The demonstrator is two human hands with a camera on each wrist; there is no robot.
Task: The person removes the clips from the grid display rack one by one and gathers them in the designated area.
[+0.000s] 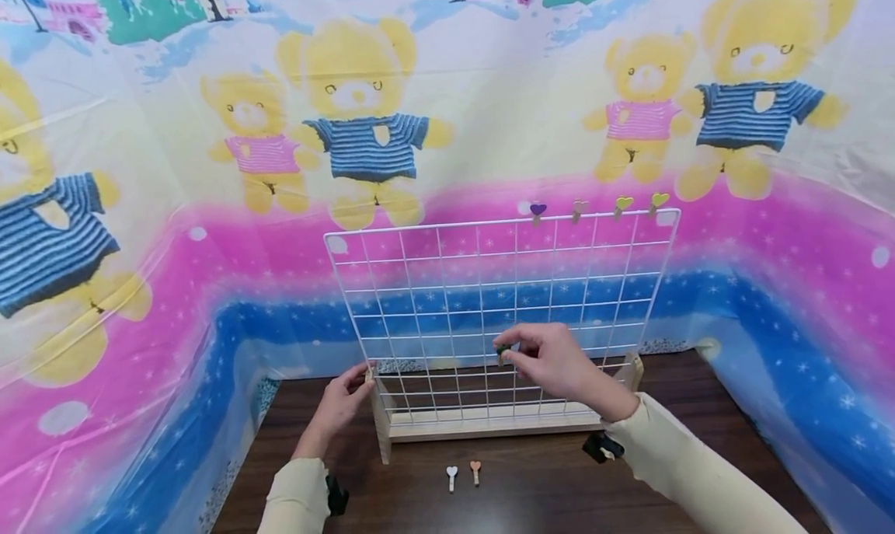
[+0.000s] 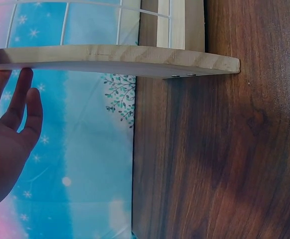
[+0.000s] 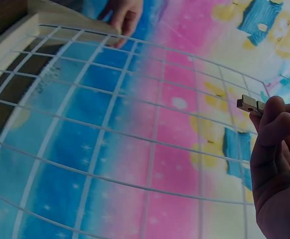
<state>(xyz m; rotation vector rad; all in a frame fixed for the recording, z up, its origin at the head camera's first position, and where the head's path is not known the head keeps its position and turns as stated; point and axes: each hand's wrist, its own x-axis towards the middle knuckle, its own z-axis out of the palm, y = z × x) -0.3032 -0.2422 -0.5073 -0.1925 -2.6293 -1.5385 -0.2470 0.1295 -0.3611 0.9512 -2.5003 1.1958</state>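
My right hand [image 1: 555, 359] pinches a small wooden clothespin [image 3: 250, 103] between thumb and fingertips, in front of the white wire grid [image 1: 479, 312]. In the head view a dark green top [image 1: 502, 349] shows on this clothespin. At the left, my left hand [image 1: 341, 403] grips the upper end of the wooden side panel [image 2: 135, 54] of the grid's stand, thumb on one face and fingers on the other. On the table in front of the stand lie a white heart clothespin [image 1: 451, 477] and an orange heart clothespin [image 1: 476, 472].
Along the grid's top right edge sit a purple heart clothespin [image 1: 538, 210], a pale pink one [image 1: 579, 208] and two yellow ones [image 1: 624, 204]. The stand's wooden base bar [image 1: 489, 424] rests on the dark wood table [image 1: 531, 491]. A bear-print cloth [image 1: 503, 114] hangs behind.
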